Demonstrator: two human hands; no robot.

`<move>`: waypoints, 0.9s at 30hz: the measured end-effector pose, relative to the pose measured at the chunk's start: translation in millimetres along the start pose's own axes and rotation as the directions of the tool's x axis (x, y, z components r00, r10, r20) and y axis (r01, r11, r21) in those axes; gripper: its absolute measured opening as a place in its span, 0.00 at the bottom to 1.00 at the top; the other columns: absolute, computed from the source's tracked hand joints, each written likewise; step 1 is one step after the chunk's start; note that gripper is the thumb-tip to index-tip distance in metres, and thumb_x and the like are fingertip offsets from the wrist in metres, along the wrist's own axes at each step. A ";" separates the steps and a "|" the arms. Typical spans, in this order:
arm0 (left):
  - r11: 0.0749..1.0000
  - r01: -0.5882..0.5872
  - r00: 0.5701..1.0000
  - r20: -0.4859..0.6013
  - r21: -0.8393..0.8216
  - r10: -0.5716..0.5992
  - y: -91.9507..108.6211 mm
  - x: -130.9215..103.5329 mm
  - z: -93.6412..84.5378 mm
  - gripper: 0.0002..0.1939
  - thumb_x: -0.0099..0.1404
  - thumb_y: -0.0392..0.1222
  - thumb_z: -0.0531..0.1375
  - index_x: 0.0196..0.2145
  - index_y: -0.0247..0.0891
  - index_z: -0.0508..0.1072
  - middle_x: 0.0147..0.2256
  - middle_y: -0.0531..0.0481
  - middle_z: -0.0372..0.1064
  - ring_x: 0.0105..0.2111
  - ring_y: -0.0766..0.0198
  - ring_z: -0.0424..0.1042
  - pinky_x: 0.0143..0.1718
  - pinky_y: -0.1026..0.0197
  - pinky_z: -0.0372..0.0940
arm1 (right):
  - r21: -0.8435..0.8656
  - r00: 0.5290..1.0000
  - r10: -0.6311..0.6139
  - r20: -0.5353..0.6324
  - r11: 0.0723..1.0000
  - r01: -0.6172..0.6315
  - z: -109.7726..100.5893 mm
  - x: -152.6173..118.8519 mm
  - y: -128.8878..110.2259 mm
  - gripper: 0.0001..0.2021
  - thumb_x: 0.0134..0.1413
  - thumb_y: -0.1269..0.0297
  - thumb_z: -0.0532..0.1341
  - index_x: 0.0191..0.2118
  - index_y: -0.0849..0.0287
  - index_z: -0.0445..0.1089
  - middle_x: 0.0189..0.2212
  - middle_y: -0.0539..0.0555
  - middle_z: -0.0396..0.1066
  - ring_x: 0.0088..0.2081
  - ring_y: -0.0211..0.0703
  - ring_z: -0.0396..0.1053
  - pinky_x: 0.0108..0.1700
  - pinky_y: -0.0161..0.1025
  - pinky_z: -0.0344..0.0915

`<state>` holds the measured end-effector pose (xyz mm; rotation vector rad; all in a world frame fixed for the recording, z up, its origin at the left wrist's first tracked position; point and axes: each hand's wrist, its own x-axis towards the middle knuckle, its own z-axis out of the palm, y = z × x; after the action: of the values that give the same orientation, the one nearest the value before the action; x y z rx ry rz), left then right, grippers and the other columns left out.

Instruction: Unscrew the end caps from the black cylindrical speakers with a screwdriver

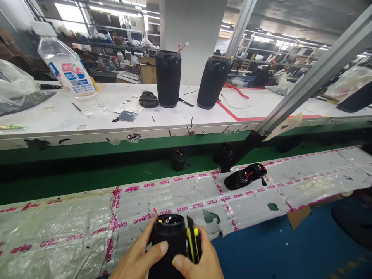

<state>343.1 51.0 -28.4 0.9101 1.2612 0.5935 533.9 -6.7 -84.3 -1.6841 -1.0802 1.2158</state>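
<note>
At the bottom centre I hold a black cylindrical speaker body [167, 248] upright over the bench. Its open top shows coloured wires and small connectors inside, and a red wire sticks out over the left rim. My left hand [142, 250] is wrapped round its left side, with the thumb across the front. My right hand [199, 257] grips a flat black part with yellow edging [192, 242] beside the speaker's right side, its thumb near the speaker's front. The fingers behind both things are hidden, as is the speaker's lower end.
Two more black speaker bodies [168, 79] stand on the white shelf, near a black round part [148, 100], a tag [130, 113] and a water bottle [68, 69]. Further black speaker pieces [245, 176] lie on the taped bench [186, 197]. A metal post [308, 73] slants across the right.
</note>
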 end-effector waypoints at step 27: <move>0.976 0.043 0.950 0.310 -0.212 0.026 3.4 9.5 -7.3 0.41 0.55 0.59 0.70 0.62 0.45 0.67 0.57 0.45 0.75 0.60 0.41 0.68 0.63 0.43 0.59 | -0.645 0.606 -0.640 0.473 0.217 0.733 -53.5 23.3 -64.5 0.22 0.79 0.53 0.38 0.43 0.55 0.66 0.27 0.48 0.71 0.26 0.43 0.73 0.26 0.42 0.59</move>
<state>338.6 62.3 -31.0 0.7801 0.8968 0.5443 577.5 30.9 -19.0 -1.3333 -2.3941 0.1300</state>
